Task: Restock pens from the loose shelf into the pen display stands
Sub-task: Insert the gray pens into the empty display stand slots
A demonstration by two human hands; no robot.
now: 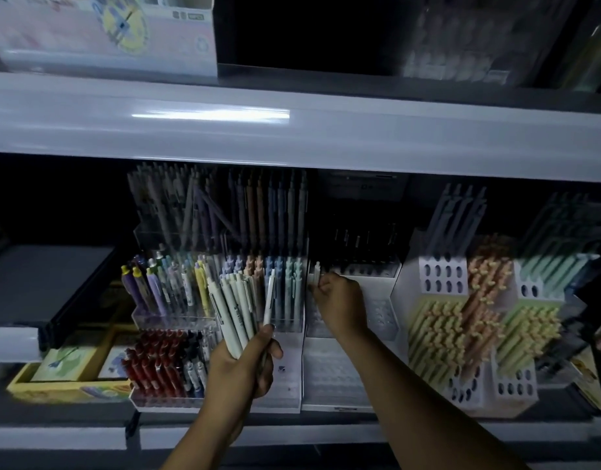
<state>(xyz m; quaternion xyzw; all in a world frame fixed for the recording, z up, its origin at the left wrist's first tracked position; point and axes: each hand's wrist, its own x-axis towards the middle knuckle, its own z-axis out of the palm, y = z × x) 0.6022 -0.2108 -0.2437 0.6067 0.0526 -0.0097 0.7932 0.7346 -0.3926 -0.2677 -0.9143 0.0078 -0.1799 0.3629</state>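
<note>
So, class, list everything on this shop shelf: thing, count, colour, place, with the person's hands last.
middle stand: one, white, centre, front holes mostly unfilled
single pen: one, white, at the middle stand's left edge
pale pens: a handful, white and pale green, centre front
black pens: one row, black, back of middle stand
pastel pens: many, mixed colours, clear stand on left
red pens: many, red, front tier, left
peach and green pens: many, white holed stand, right
yellow box: one, yellow, lower left
left hand: one, grips the pale pens
right hand: one, pinches the single pen
</note>
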